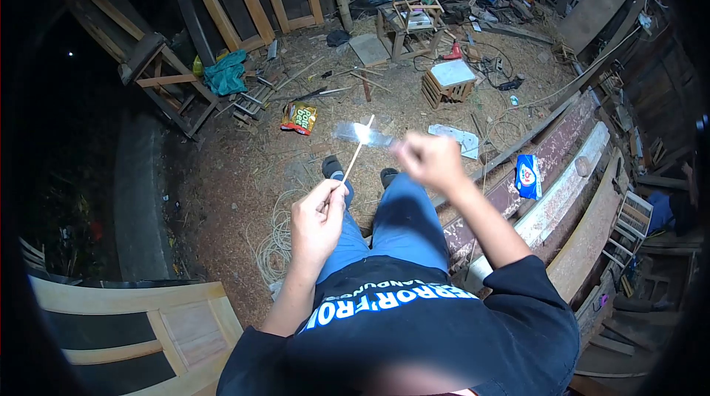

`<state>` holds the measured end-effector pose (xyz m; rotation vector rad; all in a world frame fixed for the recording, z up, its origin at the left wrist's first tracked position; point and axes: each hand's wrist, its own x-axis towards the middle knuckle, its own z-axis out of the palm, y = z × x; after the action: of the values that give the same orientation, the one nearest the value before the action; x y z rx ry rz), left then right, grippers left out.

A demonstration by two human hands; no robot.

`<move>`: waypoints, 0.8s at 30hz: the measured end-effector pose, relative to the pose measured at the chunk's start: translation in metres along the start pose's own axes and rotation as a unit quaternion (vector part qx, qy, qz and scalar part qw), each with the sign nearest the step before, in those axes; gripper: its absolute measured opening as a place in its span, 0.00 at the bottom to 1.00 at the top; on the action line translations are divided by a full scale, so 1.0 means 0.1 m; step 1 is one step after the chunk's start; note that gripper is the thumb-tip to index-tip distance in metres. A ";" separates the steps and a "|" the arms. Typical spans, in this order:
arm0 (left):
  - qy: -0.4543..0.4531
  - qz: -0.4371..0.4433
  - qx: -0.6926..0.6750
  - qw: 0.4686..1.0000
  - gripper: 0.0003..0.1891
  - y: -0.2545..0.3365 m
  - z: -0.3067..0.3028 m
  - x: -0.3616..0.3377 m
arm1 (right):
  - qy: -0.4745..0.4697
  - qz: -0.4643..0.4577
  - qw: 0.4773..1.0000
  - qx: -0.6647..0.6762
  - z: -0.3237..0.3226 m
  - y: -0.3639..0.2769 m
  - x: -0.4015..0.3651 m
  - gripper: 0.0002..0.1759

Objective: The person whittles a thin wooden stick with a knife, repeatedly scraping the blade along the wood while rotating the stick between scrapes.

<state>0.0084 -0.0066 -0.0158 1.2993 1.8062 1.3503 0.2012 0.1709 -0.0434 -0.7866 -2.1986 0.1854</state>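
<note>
Left hand (316, 220): its fingers pinch a thin wooden stick (355, 158), which slants forward.
Right hand (430, 164): it is closed on one end of a shiny flat strip (381, 139), blurred; this crosses the stick near the far end, but I cannot tell if they touch.
Snack packet (299, 119): it lies on the ground (222, 174), left of the strip.
Blue packet (528, 176): at right, among long planks (563, 193).
Rope (274, 246): loosely coiled, near the left hand.

Snack bag (299, 119) sits left of stick (355, 155) — crate (452, 92) right.
</note>
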 end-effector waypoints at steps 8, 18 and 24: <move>0.025 0.034 0.051 0.998 0.05 -0.01 0.03 0.02 | -0.043 0.015 0.999 0.027 -0.06 -0.24 -0.08 0.26; 0.060 0.093 0.078 0.991 0.04 -0.10 0.05 0.03 | -0.049 0.047 0.998 -0.010 -0.03 -0.15 -0.04 0.27; 0.066 0.068 0.057 0.994 0.05 -0.01 0.07 0.01 | -0.016 -0.040 0.999 -0.001 -0.08 -0.34 -0.09 0.26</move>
<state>0.0136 -0.0024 -0.0189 1.4461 1.9374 1.4543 0.1956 0.1375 -0.0316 -0.7008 -2.2572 0.1567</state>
